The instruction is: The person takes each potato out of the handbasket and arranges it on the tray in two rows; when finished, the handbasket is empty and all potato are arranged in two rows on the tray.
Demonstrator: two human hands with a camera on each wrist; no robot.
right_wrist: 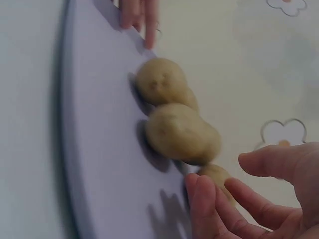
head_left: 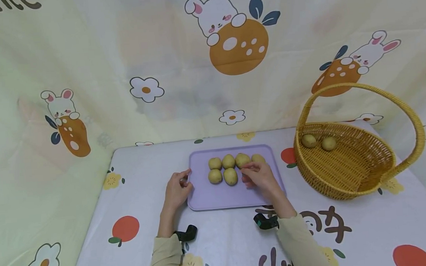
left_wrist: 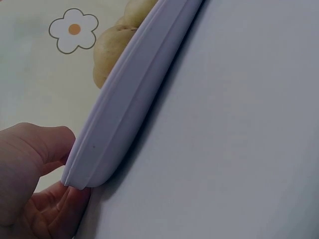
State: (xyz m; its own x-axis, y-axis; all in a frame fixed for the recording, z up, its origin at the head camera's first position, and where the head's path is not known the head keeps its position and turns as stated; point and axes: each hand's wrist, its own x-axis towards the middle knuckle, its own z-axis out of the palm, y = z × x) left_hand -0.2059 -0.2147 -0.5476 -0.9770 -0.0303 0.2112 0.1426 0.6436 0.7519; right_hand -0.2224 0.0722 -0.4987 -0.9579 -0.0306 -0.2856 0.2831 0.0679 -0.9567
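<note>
Several potatoes (head_left: 230, 176) stand in two rows on a lilac tray (head_left: 217, 200). At the tray's left edge my left hand (head_left: 176, 191) holds the rim; the left wrist view shows the thumb over it and curled fingers (left_wrist: 65, 209) at its outer end. My right hand (head_left: 260, 179) hovers over the tray's right half, beside the back-row potatoes. Thumb and fingers are spread apart with nothing between them in the right wrist view, the fingertips close to a potato (right_wrist: 217, 174). In the head view this hand partly covers the rightmost potatoes.
A yellow wicker basket (head_left: 332, 190) with a tall arched handle stands right of the tray, two potatoes (head_left: 328, 143) inside it. A printed cloth (head_left: 145, 166) covers the table, and a patterned curtain (head_left: 177, 49) hangs behind it.
</note>
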